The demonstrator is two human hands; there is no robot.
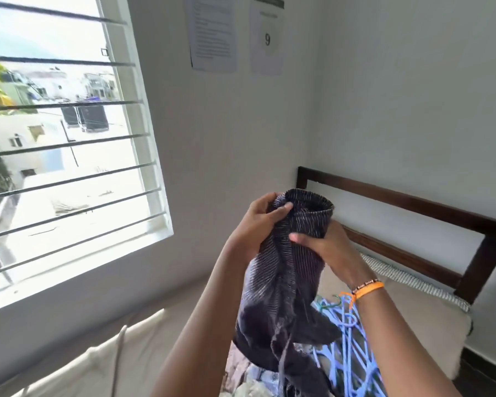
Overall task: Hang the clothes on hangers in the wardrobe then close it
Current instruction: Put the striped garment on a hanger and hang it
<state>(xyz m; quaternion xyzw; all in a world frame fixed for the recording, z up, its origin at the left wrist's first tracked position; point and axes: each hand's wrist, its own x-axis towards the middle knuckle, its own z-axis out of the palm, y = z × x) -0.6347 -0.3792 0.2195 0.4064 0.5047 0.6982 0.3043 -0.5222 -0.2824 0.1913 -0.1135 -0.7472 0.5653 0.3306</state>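
Note:
A dark navy garment with thin white stripes hangs in the air above the bed, bunched up with a round opening at its top. My left hand grips its upper left edge, thumb across the cloth. My right hand holds its right side, thumb pressed on the fabric; an orange band circles that wrist. Under the garment lie several blue plastic hangers on the bed. More crumpled clothes show at the bottom edge. No wardrobe is in view.
The bed has a beige sheet and a dark wooden headboard against the right wall. A barred window fills the left. Two paper sheets hang on the white wall.

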